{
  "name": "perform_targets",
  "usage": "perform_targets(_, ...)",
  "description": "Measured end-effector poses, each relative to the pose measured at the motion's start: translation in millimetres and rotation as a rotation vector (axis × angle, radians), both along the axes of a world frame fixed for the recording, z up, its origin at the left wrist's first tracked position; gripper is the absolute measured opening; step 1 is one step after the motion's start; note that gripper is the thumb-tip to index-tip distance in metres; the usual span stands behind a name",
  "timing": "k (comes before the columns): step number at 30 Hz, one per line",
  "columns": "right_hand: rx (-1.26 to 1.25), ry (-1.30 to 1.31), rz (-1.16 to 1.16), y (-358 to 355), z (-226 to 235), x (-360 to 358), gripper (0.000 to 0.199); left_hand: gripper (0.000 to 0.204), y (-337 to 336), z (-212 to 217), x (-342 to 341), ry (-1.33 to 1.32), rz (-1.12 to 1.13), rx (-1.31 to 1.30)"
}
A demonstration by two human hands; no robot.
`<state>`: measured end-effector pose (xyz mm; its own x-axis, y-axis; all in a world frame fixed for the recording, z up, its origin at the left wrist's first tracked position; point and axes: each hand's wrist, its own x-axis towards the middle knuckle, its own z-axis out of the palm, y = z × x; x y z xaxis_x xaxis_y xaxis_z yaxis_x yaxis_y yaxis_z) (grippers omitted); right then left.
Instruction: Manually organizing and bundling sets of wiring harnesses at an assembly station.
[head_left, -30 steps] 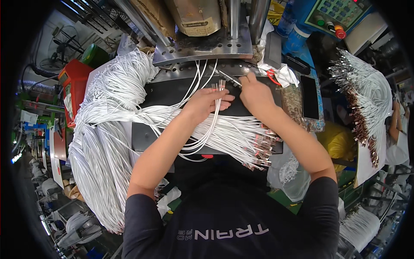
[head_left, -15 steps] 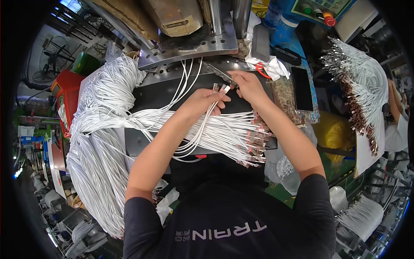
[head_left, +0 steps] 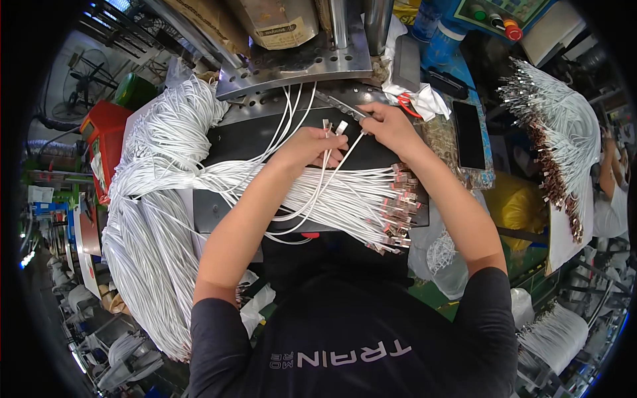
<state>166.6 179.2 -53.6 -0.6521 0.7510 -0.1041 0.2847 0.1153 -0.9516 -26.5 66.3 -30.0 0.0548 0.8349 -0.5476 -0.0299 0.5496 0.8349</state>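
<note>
Closed in a loose pinch, the left hand (head_left: 315, 147) has a few held cables (head_left: 325, 167) near their ends, its other fingers spread and relaxed; the right hand (head_left: 391, 129) is folded around a slim metal tool (head_left: 344, 107), with the end of a single white cable (head_left: 350, 152) at its fingertips. Whether fingers or tool nip that cable, I cannot tell.

Largest in reach is the perforated metal plate (head_left: 295, 71) beyond the hands; it seems wise to work on the near side of it, where the wrists have room. On the dark work surface (head_left: 249, 136) lies the main cable bundle (head_left: 352, 209), beneath the left forearm, its ends fanned toward the right. Best leave that fan flat, and lift the held cables clear so they do not snag in it.

The tool points away, toward the plate; angling its tip off the cable jackets should spare them nicks. Last, the small connectors (head_left: 341, 127) stand above the left fingers: pinching just behind them, without bending the cable sharply, looks safest.
</note>
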Motion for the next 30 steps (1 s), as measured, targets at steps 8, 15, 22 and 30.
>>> perform_targets(8,0.029,-0.033,0.117,-5.9,-5.4,-0.8,0.037,0.033,0.3,1.8,2.5,0.09,-0.066,-0.025)
perform_targets(15,-0.052,0.024,0.085,1.7,10.9,7.0,0.043,0.036,-9.9,8.6,-8.4,-0.186,0.119,-0.01)
perform_targets(22,-0.015,-0.085,0.063,0.6,12.0,8.7,0.044,0.033,-19.8,-3.5,-0.8,0.009,0.108,0.06)
perform_targets(30,-0.113,0.037,0.153,-4.2,15.0,12.5,0.04,0.032,-7.6,6.4,-6.0,0.084,0.034,-0.027)
